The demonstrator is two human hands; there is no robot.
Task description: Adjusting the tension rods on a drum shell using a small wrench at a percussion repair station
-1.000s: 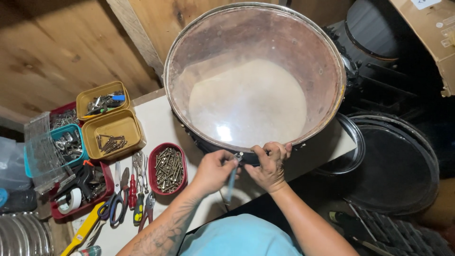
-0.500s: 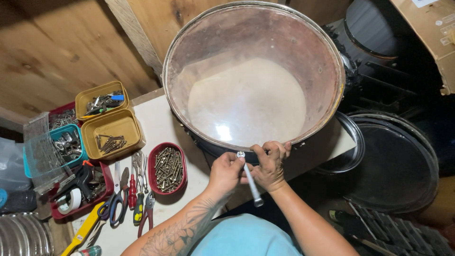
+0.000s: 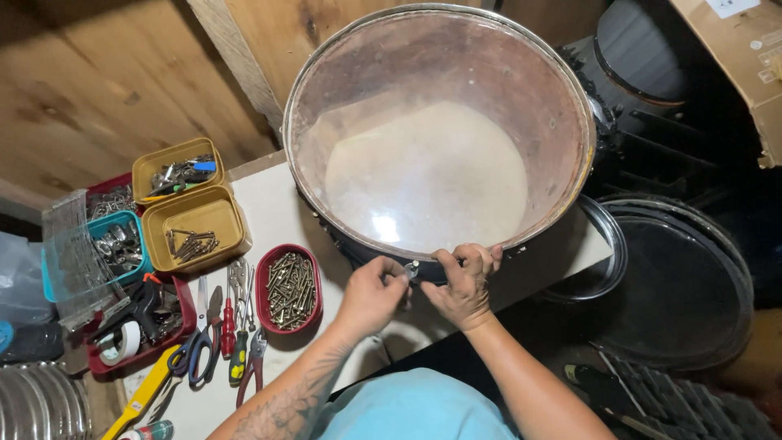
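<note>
Head view: a drum (image 3: 440, 130) is lying head-up on the white table (image 3: 277, 220), its near rim hanging over the table edge. Both hands are meeting at that rim. The left hand (image 3: 371, 295) is pinching a small metal lug (image 3: 412, 269) with its fingertips; the right hand (image 3: 466, 281) is curling its fingers over the hoop just beside it. Left of the hands, a red tray (image 3: 288, 288) of screws is sitting near pliers (image 3: 254, 358) and scissors (image 3: 194, 352).

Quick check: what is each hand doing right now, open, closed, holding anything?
Left hand: closed, fingers pinching a small metal fitting at the drum rim.
Right hand: closed, gripping the drum's rim beside it.
</note>
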